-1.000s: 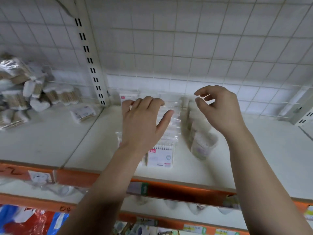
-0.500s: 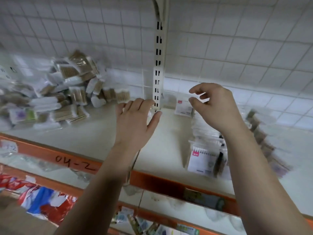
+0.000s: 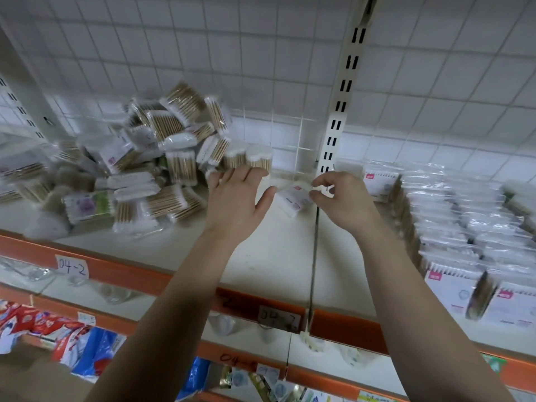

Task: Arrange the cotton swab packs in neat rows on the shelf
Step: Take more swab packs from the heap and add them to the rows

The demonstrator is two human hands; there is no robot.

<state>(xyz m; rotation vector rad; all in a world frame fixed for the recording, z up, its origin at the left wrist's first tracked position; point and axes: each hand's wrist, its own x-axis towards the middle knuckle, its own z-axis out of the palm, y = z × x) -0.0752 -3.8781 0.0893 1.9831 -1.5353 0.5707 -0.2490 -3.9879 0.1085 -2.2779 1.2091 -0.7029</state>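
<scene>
A jumbled pile of cotton swab packs [image 3: 162, 169] lies on the left part of the white shelf [image 3: 269, 256]. Neat rows of flat swab packs [image 3: 446, 227] stand on the right part. One loose pack [image 3: 291, 200] lies on the shelf between my hands. My left hand [image 3: 235, 204] is stretched out flat, its fingertips at the right edge of the pile, holding nothing. My right hand [image 3: 342, 201] hovers just right of the loose pack with fingers loosely curled. I cannot tell whether its fingertips touch that pack.
A white slotted upright [image 3: 342, 91] rises at the back between the two shelf sections, in front of a wire grid wall. The shelf's front edge is orange [image 3: 139, 274] with a paper label "04-2" [image 3: 71, 266]. Colourful bagged goods [image 3: 72, 343] sit on lower shelves.
The view has swung left from the arranged rows to the pile. Both hands moved left with it, the left now at the pile's edge, the right beside the loose pack.
</scene>
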